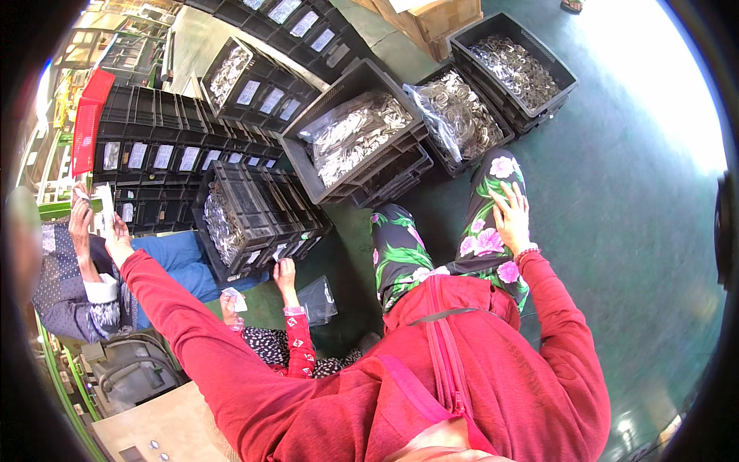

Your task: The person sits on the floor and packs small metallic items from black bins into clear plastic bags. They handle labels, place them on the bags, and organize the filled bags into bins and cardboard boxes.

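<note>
My left arm reaches far out to the left, and my left hand is closed on a narrow white paper slip that stands up from the fingers. A co-worker's hands are raised right beside it, with a small pale piece at the fingertips. On my flowered trousers, near the right knee, my right hand rests with its fingers stretched out and holds nothing. In front of my knees is a black crate of shiny metal parts in clear plastic.
More black crates of metal parts stand ahead, and labelled crates are stacked at the left. A second co-worker's hand touches a crate stack; the other holds something white. A clear plastic bag lies close by.
</note>
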The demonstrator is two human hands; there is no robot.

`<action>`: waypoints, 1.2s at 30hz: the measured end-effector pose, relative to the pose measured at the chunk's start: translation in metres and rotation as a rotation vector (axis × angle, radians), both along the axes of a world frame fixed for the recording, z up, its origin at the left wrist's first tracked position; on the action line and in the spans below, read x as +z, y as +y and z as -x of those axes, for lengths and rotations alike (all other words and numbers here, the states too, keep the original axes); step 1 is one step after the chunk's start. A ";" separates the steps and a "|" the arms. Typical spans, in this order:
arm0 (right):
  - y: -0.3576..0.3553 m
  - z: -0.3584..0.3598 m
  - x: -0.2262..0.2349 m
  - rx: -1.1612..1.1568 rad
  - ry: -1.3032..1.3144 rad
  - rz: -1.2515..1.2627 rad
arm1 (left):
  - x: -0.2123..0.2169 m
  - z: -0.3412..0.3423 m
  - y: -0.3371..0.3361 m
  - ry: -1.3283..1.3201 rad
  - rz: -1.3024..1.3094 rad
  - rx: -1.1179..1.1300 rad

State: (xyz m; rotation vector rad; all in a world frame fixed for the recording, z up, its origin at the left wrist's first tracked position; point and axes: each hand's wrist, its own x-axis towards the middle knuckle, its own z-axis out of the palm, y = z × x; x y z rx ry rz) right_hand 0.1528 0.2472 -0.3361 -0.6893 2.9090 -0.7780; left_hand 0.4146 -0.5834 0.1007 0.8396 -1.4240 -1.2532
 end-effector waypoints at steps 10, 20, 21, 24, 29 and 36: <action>0.004 0.001 -0.006 -0.009 0.001 0.014 | -0.009 -0.013 -0.035 0.021 -0.044 -0.061; 0.007 -0.001 0.001 -0.026 0.038 0.062 | -0.059 0.108 0.123 0.040 0.060 -0.102; 0.004 0.000 -0.001 -0.029 0.045 0.076 | -0.076 0.148 0.178 -0.062 0.160 -0.106; 0.022 0.001 -0.012 -0.045 0.057 0.151 | -0.202 0.268 0.378 -0.637 1.297 -0.346; 0.011 0.052 -0.020 -0.821 -0.425 1.387 | -0.333 0.337 0.523 -0.761 1.282 -0.649; 0.044 0.205 -0.123 -1.003 -0.924 2.284 | -0.400 0.392 0.528 -0.961 1.374 -0.694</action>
